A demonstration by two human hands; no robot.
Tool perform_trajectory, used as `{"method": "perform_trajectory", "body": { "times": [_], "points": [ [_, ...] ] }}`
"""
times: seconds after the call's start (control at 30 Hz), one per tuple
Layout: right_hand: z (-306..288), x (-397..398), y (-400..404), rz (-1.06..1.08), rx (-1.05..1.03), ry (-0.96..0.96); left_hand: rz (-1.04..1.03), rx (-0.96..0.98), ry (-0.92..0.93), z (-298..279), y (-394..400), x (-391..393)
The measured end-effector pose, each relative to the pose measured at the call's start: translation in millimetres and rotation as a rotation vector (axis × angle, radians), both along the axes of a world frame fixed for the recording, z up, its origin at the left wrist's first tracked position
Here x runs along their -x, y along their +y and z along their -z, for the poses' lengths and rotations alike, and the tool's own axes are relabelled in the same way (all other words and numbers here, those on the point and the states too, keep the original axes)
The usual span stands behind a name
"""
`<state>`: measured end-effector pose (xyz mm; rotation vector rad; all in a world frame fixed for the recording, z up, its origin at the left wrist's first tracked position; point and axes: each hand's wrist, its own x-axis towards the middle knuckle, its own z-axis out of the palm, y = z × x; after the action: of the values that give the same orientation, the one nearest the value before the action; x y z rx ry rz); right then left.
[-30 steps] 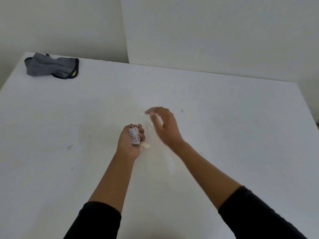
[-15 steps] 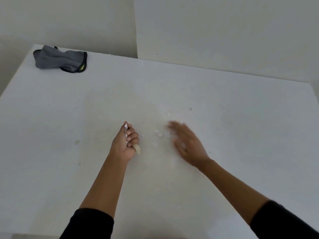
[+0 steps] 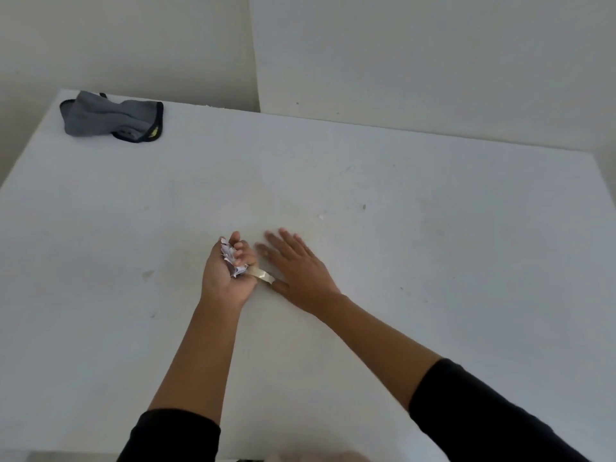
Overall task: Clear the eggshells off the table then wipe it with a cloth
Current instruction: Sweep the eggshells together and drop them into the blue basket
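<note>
Right hand (image 3: 300, 273) swept flat beside left hand (image 3: 226, 271) cupping eggshells (image 3: 232, 260).

Your two hands sit close together mid-table: the left hand (image 3: 228, 271), cupped round a clump of eggshells (image 3: 231, 258), and the right hand (image 3: 296, 270), flat on the surface just beside it. A pale shell piece (image 3: 263, 274) fills the narrow gap between them. The grey cloth (image 3: 111, 118) lies at the far left corner, well apart; bare white table (image 3: 433, 228) stretches to your right.
</note>
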<state>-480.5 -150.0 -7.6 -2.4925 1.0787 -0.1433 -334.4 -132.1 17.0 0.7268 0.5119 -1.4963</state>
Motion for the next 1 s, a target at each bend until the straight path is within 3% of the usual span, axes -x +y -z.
{"method": "perform_trajectory", "body": {
  "times": [0.23, 0.3, 0.37, 0.5, 0.57, 0.63, 0.77, 0.9, 1.0],
  "points": [
    [0.6, 85.6, 2.4, -0.215, 0.205, -0.118, 0.07, 0.064, 0.018, -5.6, 3.6, 2.8],
    [0.3, 97.1, 0.7, -0.093, 0.15, -0.159, 0.096, 0.04, -0.001, -4.1, 1.2, 9.0],
    [-3.6, 94.6, -2.2, 0.171, 0.011, -0.221, 0.095, 0.014, -0.027, -1.9, -2.3, 15.9],
    [-28.4, 58.9, -2.0, 0.688, -0.074, -0.623, 0.082, 0.007, -0.066, -1.9, -4.3, 33.0],
    [-51.0, 31.2, 10.5, 0.677, -0.189, -0.764, 0.057, 0.035, 0.03, -5.8, -2.5, 41.8],
    [-59.3, 8.1, 25.6, 0.538, -0.183, -0.722, 0.083, 0.067, 0.114, -10.5, -0.7, 48.8],
    [-50.3, -1.3, 39.6, 0.302, 0.046, -0.499, 0.146, 0.051, 0.114, -10.3, 2.6, 50.9],
    [-60.7, 36.6, 18.0, 0.51, -0.041, -0.634, 0.214, -0.088, -0.062, -6.1, -2.9, 48.3],
    [-44.5, 66.2, -17.3, 0.564, -0.122, -0.463, 0.185, -0.049, 0.004, -6.8, -5.1, 47.0]
  ]
}}
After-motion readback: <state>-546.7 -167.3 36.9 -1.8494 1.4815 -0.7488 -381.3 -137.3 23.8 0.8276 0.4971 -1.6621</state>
